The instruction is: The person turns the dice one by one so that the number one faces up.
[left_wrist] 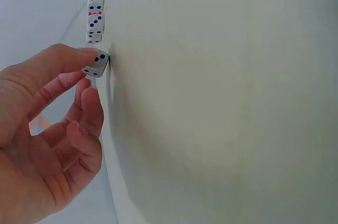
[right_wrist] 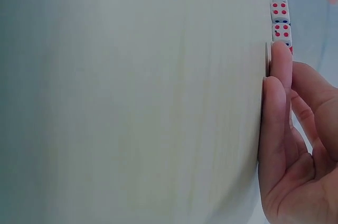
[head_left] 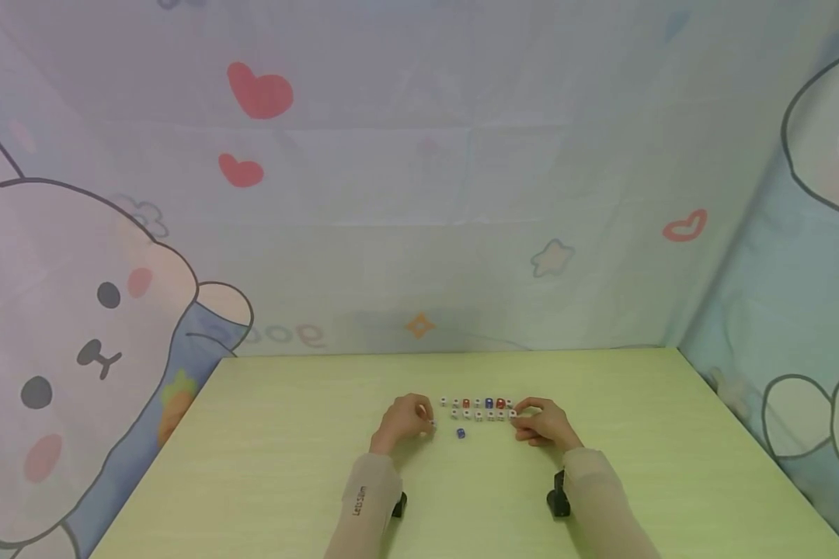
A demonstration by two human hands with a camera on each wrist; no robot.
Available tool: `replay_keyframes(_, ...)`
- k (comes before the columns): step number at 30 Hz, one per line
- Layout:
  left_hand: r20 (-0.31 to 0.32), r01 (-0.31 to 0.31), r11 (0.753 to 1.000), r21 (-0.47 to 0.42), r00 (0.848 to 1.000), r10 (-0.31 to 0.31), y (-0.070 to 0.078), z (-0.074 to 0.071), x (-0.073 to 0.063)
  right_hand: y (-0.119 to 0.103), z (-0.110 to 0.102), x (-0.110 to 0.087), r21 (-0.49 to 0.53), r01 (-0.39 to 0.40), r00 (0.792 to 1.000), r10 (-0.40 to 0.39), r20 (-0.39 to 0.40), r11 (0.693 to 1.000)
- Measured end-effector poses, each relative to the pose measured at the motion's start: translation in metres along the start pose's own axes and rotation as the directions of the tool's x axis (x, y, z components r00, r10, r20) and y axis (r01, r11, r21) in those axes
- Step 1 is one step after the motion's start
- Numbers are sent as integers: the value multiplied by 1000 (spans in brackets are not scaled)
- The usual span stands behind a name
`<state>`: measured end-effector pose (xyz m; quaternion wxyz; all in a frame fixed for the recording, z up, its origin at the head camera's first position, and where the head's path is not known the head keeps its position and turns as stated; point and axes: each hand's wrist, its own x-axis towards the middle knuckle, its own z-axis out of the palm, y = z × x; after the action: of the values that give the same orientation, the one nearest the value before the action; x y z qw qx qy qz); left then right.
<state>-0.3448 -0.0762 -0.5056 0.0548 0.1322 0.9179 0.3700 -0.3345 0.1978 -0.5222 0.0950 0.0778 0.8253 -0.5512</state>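
Observation:
My left hand [head_left: 407, 417] pinches a white die [left_wrist: 97, 64] between thumb and finger, just left of two rows of small dice. At the right end of the front row, my right hand [head_left: 547, 423] grips the last white die [head_left: 513, 414] with its fingertips, which mostly hide it in the right wrist view. White dice [right_wrist: 279, 10] with red four-dot faces line up beyond those fingertips. The back row mixes white dice with red dice [head_left: 500, 404] and a blue die [head_left: 489, 403]. A lone blue die [head_left: 461, 433] lies in front of the rows.
Both rows stand on a pale yellow-green table [head_left: 287, 458]. Behind it hangs a cloth backdrop [head_left: 419, 194] printed with hearts and cartoon figures. Dark wrist straps [head_left: 558, 497] show near the sleeves.

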Motion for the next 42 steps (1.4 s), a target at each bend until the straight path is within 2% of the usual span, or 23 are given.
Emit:
replay_keyframes(8,17,15,1000,-19,1000,-14,3,-2,-3,1,0,0,6,8,1000,-7,-5,1000)
replay_keyframes(13,19,20,1000,3,1000,-20,3,-1,-2,0,0,-1,5,11,1000,-11,-1,1000)
replay_keyframes(17,-16,16,999,36,1000,-15,6,1,3,0,-2,-2,7,18,1000,-18,7,1000)
replay_keyframes(22,-77,-30,999,39,996,33,10,5,12,-1,-3,-2,9,10,1000,-10,9,1000)
replay_keyframes(26,-92,-44,998,38,995,47,11,9,16,0,-3,-2,16,1,1000,-1,13,1000)
replay_keyframes(32,-103,-37,998,45,994,42,6,13,16,1,1,-1,18,-1,1000,1,4,1000)
replay_keyframes(36,-126,-52,998,34,991,56,9,11,13,0,1,-1,4,-8,1000,8,-6,1000)
replay_keyframes(38,-111,-69,997,25,991,71,13,10,12,-1,0,-1,-1,-14,1000,14,-10,1000)
replay_keyframes(42,-15,-89,996,15,996,89,23,10,10,-1,-1,-1,-13,-25,1000,24,-14,1000)
